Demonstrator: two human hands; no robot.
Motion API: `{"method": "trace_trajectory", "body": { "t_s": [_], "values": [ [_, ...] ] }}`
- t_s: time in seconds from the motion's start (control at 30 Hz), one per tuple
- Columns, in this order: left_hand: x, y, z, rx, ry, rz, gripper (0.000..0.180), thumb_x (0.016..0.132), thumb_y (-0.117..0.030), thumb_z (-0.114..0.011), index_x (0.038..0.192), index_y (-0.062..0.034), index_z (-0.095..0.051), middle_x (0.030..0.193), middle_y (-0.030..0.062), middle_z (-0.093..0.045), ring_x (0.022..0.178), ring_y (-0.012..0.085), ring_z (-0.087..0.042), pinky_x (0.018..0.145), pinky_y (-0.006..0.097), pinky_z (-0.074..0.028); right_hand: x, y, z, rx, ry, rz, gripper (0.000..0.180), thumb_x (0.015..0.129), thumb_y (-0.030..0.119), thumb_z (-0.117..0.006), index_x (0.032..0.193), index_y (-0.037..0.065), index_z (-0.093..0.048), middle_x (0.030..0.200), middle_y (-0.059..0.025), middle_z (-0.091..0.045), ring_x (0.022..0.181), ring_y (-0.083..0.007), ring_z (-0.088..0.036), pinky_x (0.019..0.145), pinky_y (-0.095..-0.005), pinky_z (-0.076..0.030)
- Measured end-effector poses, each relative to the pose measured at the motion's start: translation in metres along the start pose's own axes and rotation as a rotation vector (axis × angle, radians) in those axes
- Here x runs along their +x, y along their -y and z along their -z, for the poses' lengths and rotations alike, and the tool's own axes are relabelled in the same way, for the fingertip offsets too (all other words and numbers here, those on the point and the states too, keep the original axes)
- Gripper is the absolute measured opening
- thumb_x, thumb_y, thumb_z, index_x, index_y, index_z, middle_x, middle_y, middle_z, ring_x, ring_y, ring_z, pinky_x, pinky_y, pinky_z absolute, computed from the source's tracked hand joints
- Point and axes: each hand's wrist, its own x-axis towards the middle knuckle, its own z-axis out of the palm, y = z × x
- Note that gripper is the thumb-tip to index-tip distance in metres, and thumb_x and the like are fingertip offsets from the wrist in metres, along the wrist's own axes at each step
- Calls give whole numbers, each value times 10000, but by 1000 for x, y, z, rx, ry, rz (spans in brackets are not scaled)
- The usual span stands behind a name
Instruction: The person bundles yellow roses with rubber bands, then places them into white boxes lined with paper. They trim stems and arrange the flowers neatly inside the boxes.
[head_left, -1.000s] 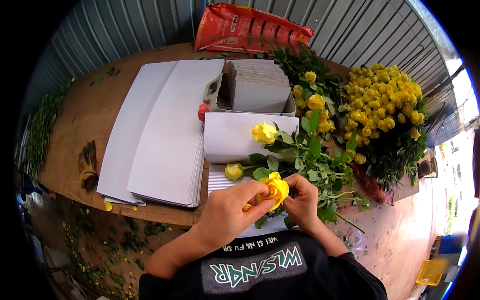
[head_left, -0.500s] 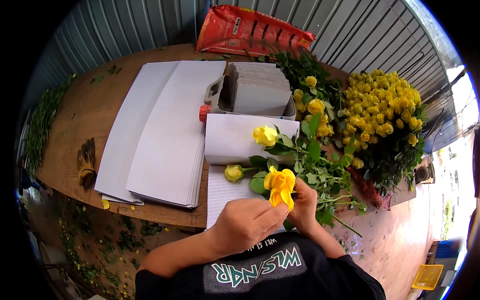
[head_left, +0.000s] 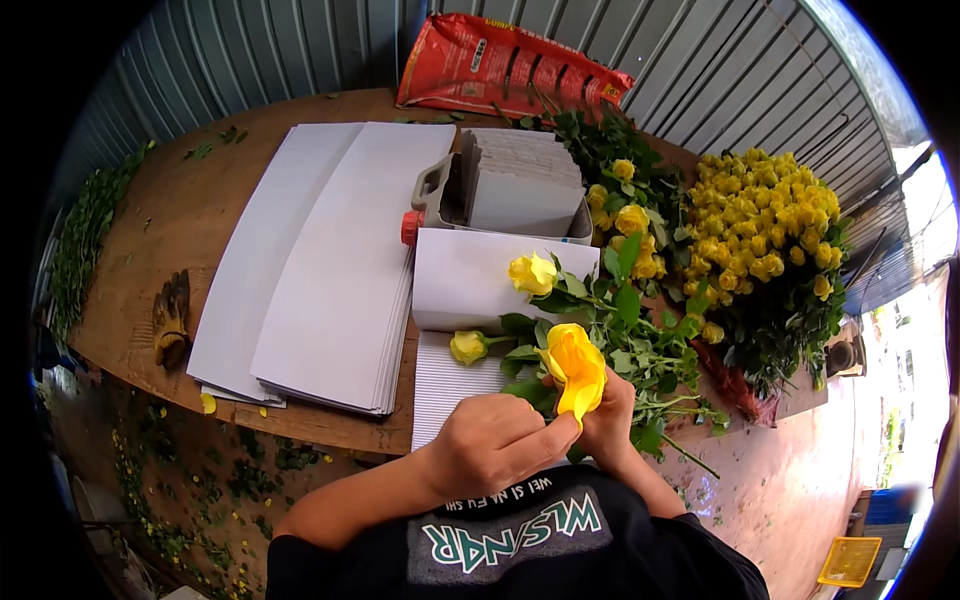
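Note:
A large yellow rose [head_left: 577, 365] is held up in front of my chest. My right hand [head_left: 612, 422] is closed around it just below the bloom. At the flower's near side, the thumb and finger of my left hand [head_left: 495, 440] pinch the lower tip of an outer petal, which is stretched downward. Beyond my hands, two more yellow roses, a fuller one [head_left: 532, 273] and a smaller bud [head_left: 467, 347], lie with their leafy stems [head_left: 640, 350] trailing right. They rest on white cardboard [head_left: 460, 275] and a ridged white sheet [head_left: 455, 385].
Stacked white sheets [head_left: 330, 270] lie left of a cut-open jug [head_left: 432, 195] holding cardboard pieces [head_left: 525, 185]. A big yellow rose bunch [head_left: 765, 220] stands at right. A work glove [head_left: 172, 320] lies near the left edge, and a red bag [head_left: 510, 65] sits at the back wall.
The rose has tilted and shifted slightly right. The petal between my left fingers is now drawn further down from the bloom.

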Motion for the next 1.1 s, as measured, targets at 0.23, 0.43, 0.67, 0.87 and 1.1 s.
{"method": "trace_trajectory", "body": {
  "t_s": [0.23,0.43,0.67,0.87,1.1],
  "values": [
    [20,-14,16,-655,-553,536,83,836,-129,-497,902,-83,-473,649,-38,-448,555,54,-426,526,231,-392,-1,3,0,172,18,-198,60,721,-35,-551,764,5,-565,612,-57,-584,517,-112,-583,490,-216,-447],
    [55,-33,-21,-950,352,33,497,805,-183,-566,1258,-115,-372,1246,162,-346,1005,245,-501,882,361,-361,-2,1,-6,242,111,-191,155,789,-31,-492,932,-32,-552,719,-23,-580,536,-61,-514,482,-183,-418],
    [53,-13,-4,-155,-152,166,162,707,-70,-629,860,-71,-574,716,52,-502,620,202,-545,504,274,-444,-6,2,-1,155,-87,-142,66,701,-40,-589,744,2,-563,651,-32,-568,561,-90,-513,513,-201,-420],
    [25,-1,4,68,-67,387,131,676,-82,-655,790,-84,-590,639,25,-466,507,164,-490,434,280,-386,-1,5,-3,287,-29,-152,71,744,-47,-584,799,-16,-551,677,-43,-582,545,-69,-560,497,-192,-437],
    [20,-2,3,110,-82,467,128,687,-85,-658,806,-84,-612,621,18,-472,484,154,-487,424,270,-381,-4,-1,-1,213,-27,-133,141,687,-63,-623,801,-8,-560,749,-70,-603,611,-91,-574,526,-199,-444]
  ]
}}
